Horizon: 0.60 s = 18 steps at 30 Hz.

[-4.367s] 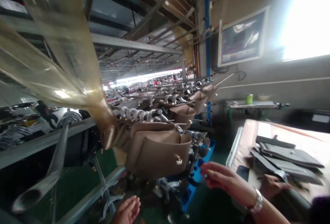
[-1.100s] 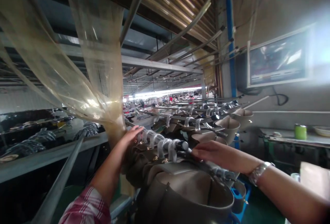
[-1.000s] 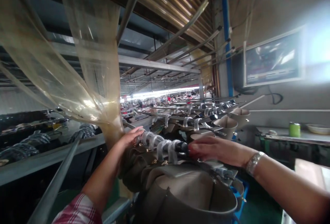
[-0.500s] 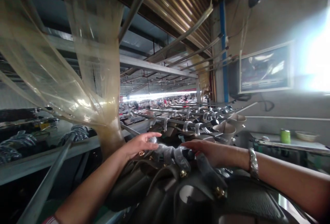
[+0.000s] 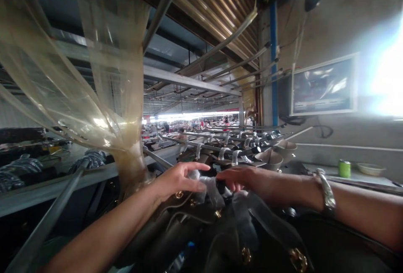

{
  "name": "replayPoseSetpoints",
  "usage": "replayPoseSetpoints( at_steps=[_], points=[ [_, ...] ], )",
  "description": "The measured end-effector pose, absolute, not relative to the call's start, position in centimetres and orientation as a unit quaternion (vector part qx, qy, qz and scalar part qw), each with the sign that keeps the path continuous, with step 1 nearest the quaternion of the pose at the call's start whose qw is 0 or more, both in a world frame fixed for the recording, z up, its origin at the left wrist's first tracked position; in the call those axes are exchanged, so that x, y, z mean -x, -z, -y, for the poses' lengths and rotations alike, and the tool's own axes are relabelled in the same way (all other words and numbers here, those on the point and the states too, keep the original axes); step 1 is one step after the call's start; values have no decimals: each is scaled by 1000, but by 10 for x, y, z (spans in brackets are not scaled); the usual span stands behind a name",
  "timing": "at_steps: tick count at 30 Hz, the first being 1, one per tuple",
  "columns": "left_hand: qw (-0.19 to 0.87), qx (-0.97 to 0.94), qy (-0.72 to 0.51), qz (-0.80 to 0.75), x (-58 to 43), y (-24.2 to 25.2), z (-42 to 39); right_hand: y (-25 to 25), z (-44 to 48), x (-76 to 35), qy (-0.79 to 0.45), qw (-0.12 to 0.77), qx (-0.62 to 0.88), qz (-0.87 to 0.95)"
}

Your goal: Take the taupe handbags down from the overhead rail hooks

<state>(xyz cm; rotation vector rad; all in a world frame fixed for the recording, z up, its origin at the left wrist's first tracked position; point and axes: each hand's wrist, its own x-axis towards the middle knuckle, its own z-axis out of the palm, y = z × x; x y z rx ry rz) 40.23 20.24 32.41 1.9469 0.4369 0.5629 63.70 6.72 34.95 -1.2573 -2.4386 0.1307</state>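
Note:
Dark leather bags [image 5: 189, 218] hang in front of me by plastic-wrapped handles [image 5: 215, 191] looped over a rod with a dark end [image 5: 222, 186]. My left hand [image 5: 181, 179] is at the handles, its index finger and thumb stretched apart on either side of them. Beside the rod's end, my right hand [image 5: 241, 176] has its fingers curled down over a wrapped bag handle [image 5: 244, 216], with another wrapped strap [image 5: 273, 218] just to its right. Gold rings [image 5: 297, 260] show at the lower ends of these straps. The right fingertips are partly hidden.
More rods with hanging bags [image 5: 269, 159] stretch away ahead. A clear plastic curtain [image 5: 126, 97] is gathered at the left, near a metal rail [image 5: 59, 204]. To the right, a table [image 5: 324, 170] bears a green can [image 5: 344, 168] and a bowl [image 5: 371, 168] by the wall.
Two wrapped straps at the right have come away from the rod's end and hang lower, nearer me. My left hand has shifted slightly right along the handles; the view has turned a little.

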Motion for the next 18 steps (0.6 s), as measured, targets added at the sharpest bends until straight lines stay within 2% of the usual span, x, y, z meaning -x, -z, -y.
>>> replayPoseSetpoints(
  at_steps=[3,5,9,12,15,18],
  points=[
    [495,-807,-247,-204,-406,-323,-188,-342,-59,-633,20,173,432,885],
    [493,-803,-253,-219,-407,-324,-181,-337,-57,-632,30,195,411,890],
    [450,-830,-255,-208,-410,-332,-177,-338,-58,-640,-31,236,384,892],
    [418,-851,-255,-190,-413,-341,-174,-353,-58,-649,-51,199,379,902],
    [434,-839,-258,-201,-416,-345,-161,-368,-43,-654,-59,179,410,892],
    [466,-828,-241,-197,-420,-337,-132,-364,-14,-651,-1,175,432,885]
  ],
)
